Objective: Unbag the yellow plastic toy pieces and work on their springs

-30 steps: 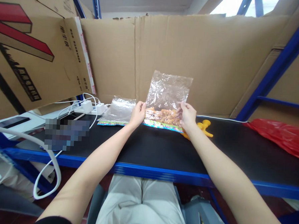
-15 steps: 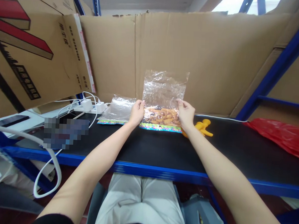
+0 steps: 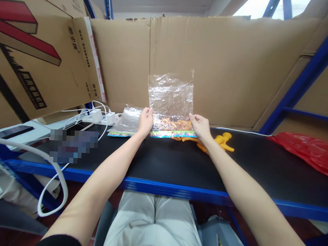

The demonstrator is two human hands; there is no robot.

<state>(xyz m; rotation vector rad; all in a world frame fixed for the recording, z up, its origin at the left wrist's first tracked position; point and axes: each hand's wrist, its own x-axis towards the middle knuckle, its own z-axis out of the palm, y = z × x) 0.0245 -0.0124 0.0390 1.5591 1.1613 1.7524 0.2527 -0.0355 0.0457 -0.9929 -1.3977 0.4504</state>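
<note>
Left-hand grip [image 3: 146,121] and right-hand grip [image 3: 201,127] pinch the clear bag [image 3: 171,101] by opposite side edges

Black sleeve [image 3: 60,242], pale trousers [image 3: 131,224], bare forearms [image 3: 113,164]

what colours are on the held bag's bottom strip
The bottom strip is multicoloured, including blue and yellow; head view.

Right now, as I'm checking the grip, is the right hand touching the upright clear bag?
Touching. The head view shows the right hand pinching the side edge of the upright clear bag at the fingertips.
</note>
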